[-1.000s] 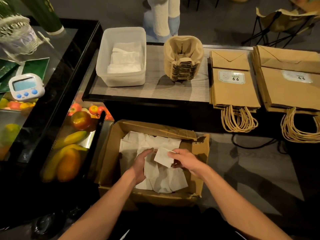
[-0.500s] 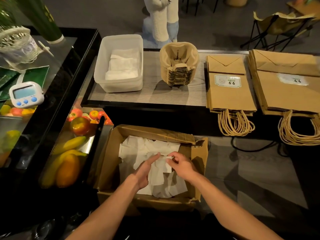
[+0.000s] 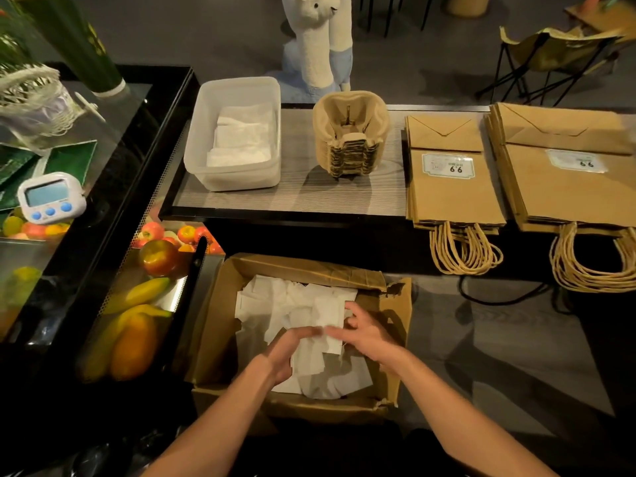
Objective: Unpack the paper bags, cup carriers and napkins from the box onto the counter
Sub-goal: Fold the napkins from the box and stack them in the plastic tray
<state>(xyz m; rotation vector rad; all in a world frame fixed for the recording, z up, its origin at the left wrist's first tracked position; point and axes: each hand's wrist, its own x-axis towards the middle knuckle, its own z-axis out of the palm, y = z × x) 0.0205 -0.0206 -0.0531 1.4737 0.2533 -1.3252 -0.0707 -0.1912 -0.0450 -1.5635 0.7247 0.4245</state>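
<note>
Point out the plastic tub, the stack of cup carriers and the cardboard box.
plastic tub [image 3: 241,179], head view, on its front wall.
stack of cup carriers [image 3: 349,156], head view, on the layered front edges of the stack.
cardboard box [image 3: 218,321], head view, on its left inner wall.

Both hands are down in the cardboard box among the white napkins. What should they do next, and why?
Probably gather napkins between left hand and right hand and lift them from the box: only they show inside, while paper bags and cup carriers already sit on the counter.
</note>
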